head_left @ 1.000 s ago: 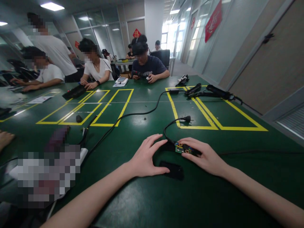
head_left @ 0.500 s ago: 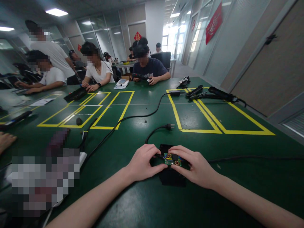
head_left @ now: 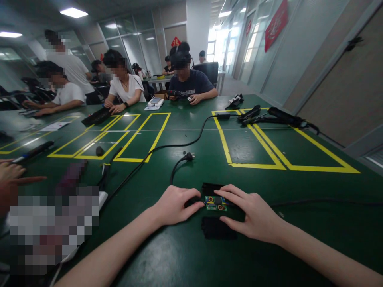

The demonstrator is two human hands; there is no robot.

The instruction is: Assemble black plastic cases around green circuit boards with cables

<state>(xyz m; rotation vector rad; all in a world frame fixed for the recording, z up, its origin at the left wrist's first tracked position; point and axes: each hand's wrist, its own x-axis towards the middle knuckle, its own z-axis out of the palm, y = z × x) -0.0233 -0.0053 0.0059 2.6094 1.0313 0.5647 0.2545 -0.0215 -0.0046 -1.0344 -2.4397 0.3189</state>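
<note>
A small green circuit board [head_left: 212, 206] with two copper-wound ring coils lies before me. At its left end, my left hand [head_left: 173, 204] pinches the black power cord, whose short lead runs to a plug [head_left: 188, 156] beyond the hand. My right hand [head_left: 254, 213] is open around the board's right end, its index finger close to the upper edge and its thumb apart below. One black casing piece [head_left: 209, 186] lies beyond the board and another black casing piece [head_left: 217, 229] lies on the near side. Whether any right finger touches the board, I cannot tell.
Yellow tape rectangles [head_left: 257, 166] mark the green table [head_left: 167, 259]. A long black cable [head_left: 176, 146] crosses it to black tools [head_left: 278, 115] at the far right. At left are a blurred-out pile [head_left: 50, 227] and another person's hand [head_left: 13, 171]. Several people sit opposite.
My right thumb and fingers have spread away from the board. My left hand has shifted slightly left onto the cord, and the plug has moved left. Another person's hand reaches further in at left.
</note>
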